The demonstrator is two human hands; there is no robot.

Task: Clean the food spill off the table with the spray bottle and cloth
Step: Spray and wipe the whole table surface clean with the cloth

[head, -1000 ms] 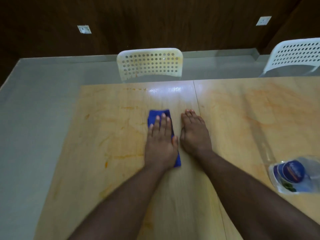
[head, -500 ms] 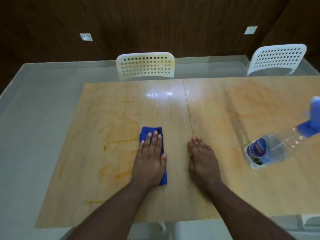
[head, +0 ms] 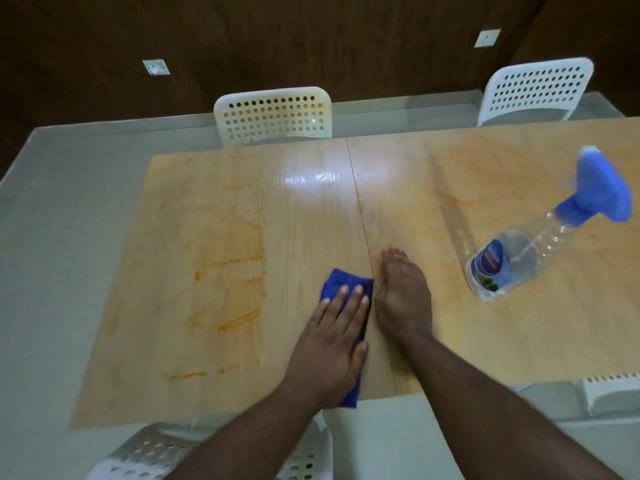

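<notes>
My left hand (head: 332, 337) presses flat on a folded blue cloth (head: 343, 282) near the front edge of the wooden table (head: 207, 188). Only the cloth's far end and a strip by my wrist show. My right hand (head: 403, 292) rests flat on the bare wood just right of the cloth, fingers straight. Orange food smears (head: 239, 318) streak the left part of the table. A clear spray bottle (head: 509, 261) with a blue trigger head stands at the right, apart from both hands.
Two white perforated chairs stand at the far side, one (head: 273, 116) in the middle and one (head: 536, 90) at the right. Another chair (head: 152, 452) sits below the front edge. Fainter orange haze (head: 485, 174) covers the right tabletop.
My left hand has slid the cloth toward the front edge and to the right. My right hand now lies close beside it. The view has pulled back, showing the whole bottle.
</notes>
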